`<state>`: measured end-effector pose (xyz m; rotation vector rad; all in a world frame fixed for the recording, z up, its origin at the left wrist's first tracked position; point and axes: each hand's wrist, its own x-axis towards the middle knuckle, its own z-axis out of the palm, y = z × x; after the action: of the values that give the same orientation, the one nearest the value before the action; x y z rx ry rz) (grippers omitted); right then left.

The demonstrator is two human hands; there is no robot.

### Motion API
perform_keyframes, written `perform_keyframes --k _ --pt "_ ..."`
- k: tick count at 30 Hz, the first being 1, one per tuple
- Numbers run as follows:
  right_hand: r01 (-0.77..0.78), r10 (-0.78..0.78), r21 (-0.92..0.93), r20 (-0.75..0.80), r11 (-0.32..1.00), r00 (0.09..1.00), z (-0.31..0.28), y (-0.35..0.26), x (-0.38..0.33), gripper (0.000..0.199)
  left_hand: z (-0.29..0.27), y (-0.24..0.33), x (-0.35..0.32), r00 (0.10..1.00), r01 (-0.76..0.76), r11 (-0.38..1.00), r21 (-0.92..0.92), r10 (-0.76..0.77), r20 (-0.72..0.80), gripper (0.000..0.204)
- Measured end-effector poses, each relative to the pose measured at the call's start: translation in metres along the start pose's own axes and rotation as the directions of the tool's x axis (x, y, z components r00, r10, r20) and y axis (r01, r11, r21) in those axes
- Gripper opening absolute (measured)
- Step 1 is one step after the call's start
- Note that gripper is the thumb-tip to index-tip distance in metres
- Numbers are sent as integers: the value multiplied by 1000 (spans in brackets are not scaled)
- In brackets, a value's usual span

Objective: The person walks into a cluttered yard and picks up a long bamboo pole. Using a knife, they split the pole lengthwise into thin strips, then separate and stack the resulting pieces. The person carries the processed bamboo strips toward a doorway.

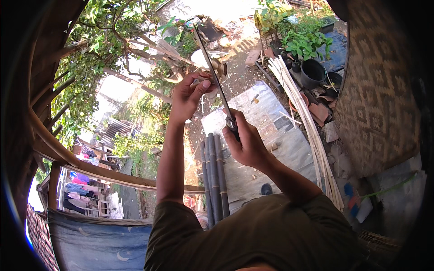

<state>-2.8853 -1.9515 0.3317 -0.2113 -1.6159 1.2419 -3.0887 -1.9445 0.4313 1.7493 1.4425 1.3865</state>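
Note:
My right hand point(247, 142) is closed round the dark handle of a long, narrow-bladed knife point(212, 67). Its blade slants up and away to the left. My left hand point(191, 92) is raised beside the middle of the blade, thumb and fingers pinched together. What those fingers hold, if anything, I cannot make out. Just past the blade shows a rounded brown piece point(221, 68); whether my left hand touches it is unclear. Below my hands, several dark bamboo poles point(213, 176) lie side by side.
A bundle of long pale split strips point(303, 122) lies to the right on a grey sheet point(253, 180) covering the ground. Farther right are black plant pots point(313, 73), broken tiles point(319, 113) and a woven bamboo panel point(382, 95). A wooden rail point(122, 177) crosses at left.

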Motion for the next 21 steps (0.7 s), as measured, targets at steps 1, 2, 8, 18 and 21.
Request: perform_keyframes --k 1,2,8,18,21 --pt "-3 3 -9 -5 1000 1000 -1 1 -1 39 5 -1 0 1000 4 1000 -14 -4 -3 22" --pt "34 -35 -5 -36 999 999 0 4 -3 38 8 -2 1 1000 9 1000 -29 -9 -7 22" --pt "88 -90 -20 -102 996 991 -1 12 -9 38 22 -7 -2 1000 7 999 -33 -8 -24 21" --pt "68 -73 -45 -128 997 989 -3 14 -13 41 30 -12 2 999 29 998 -56 -30 -12 20" --pt "59 -68 -87 -108 994 992 -5 11 -13 43 30 -12 0 999 28 999 -45 -29 -25 21"
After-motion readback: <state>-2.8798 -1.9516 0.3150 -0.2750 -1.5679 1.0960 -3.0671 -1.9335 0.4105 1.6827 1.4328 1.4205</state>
